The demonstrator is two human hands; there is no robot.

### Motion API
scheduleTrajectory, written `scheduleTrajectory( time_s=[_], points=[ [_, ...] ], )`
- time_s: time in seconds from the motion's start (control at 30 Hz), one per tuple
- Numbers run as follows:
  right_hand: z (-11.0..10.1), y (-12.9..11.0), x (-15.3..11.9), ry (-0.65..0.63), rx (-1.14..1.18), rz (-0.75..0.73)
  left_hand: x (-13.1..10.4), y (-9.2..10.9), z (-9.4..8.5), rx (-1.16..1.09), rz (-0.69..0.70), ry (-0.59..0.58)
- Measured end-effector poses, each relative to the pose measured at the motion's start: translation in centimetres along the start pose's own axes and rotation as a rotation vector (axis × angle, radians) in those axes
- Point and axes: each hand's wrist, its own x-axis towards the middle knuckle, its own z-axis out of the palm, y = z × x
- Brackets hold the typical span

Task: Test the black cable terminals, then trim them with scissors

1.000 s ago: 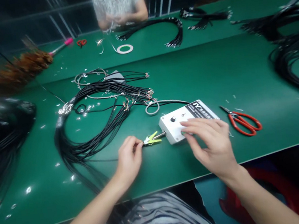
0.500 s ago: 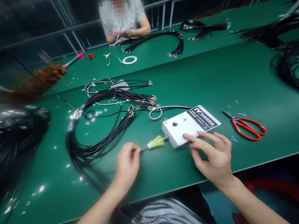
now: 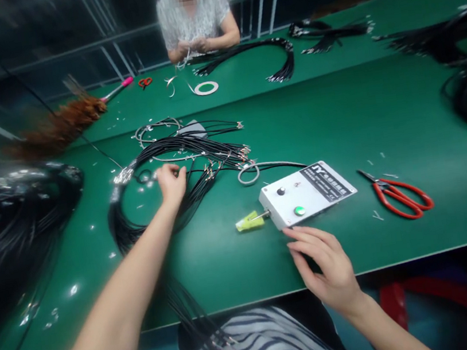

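Note:
My left hand [image 3: 173, 184] is over the loop of black cables [image 3: 172, 146], its thumb and fingertips pinched together. What lies in the pinch, if anything, is too small to make out. My right hand [image 3: 327, 269] rests by the near edge of a white control box [image 3: 291, 198], fingers loosely stretched with nothing in them. The box has a black knob and a lit green button. From its left side a thin metal shaft sticks out, carrying a yellow-green tip [image 3: 249, 222]. Bare copper-coloured ends show on the cables, and some cables hang over the table edge onto my lap.
Red-handled pliers [image 3: 402, 195] lie right of the box. A grey cord [image 3: 249, 174] runs from it. A dark plastic-wrapped bundle [image 3: 19, 228] fills the left side. Across the table a person [image 3: 199, 23] works near a tape roll [image 3: 206, 88] and a broom [image 3: 65, 120].
My left hand has moved from the yellow-green tip up and left to the cable loop. My right hand has come off the button, which now glows green, and drawn back.

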Motion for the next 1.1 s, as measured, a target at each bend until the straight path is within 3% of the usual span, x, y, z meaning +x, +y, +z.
scheduleTrajectory(
  time_s=[0.07,0.13,0.23,0.27,0.3,0.33,0.4,0.5,0.6,0.67,0.73,0.9,1.1],
  points=[
    [0.0,0.0,0.0,-0.003,0.012,-0.006,-1.6,1.5,-1.0,0.037,0.061,-0.04],
    [0.0,0.1,-0.1,0.004,0.023,-0.018,-4.8,4.2,-2.9,0.044,0.15,-0.157],
    [0.1,0.3,-0.2,0.001,0.034,-0.031,-11.1,8.9,-6.4,-0.014,0.346,-0.572],
    [0.1,0.3,-0.2,-0.006,0.036,-0.034,-13.2,10.3,-7.4,-0.036,0.426,-0.737],
    [0.0,0.2,-0.1,-0.013,0.037,-0.037,-14.9,11.4,-8.2,0.013,0.535,-0.978],
    [0.0,0.0,-0.1,-0.017,0.043,-0.039,-16.3,12.3,-8.8,0.125,0.569,-1.11],
    [0.0,-1.0,0.1,-0.022,0.097,-0.025,-17.8,13.0,-9.4,0.24,0.551,-1.255],
    [0.4,-3.8,0.6,-0.068,0.35,0.148,-17.3,12.8,-9.1,0.069,0.303,-1.163],
    [1.6,-6.6,1.6,-0.194,0.778,0.581,-15.8,12.4,-8.5,-0.185,0.024,-0.931],
    [2.6,-7.6,2.6,-0.24,1.078,0.831,-15.3,12.4,-8.1,-0.26,-0.077,-0.812],
    [3.3,-7.9,3.6,-0.24,1.315,0.982,-15.3,12.5,-7.8,-0.299,-0.124,-0.74],
    [4.2,-8.0,5.0,-0.212,1.585,1.137,-16.3,12.3,-7.1,-0.33,-0.214,-0.662],
    [5.2,-9.1,3.8,-0.118,1.619,1.157,-17.2,11.8,-6.3,-0.424,-0.41,-0.601]
  ],
)
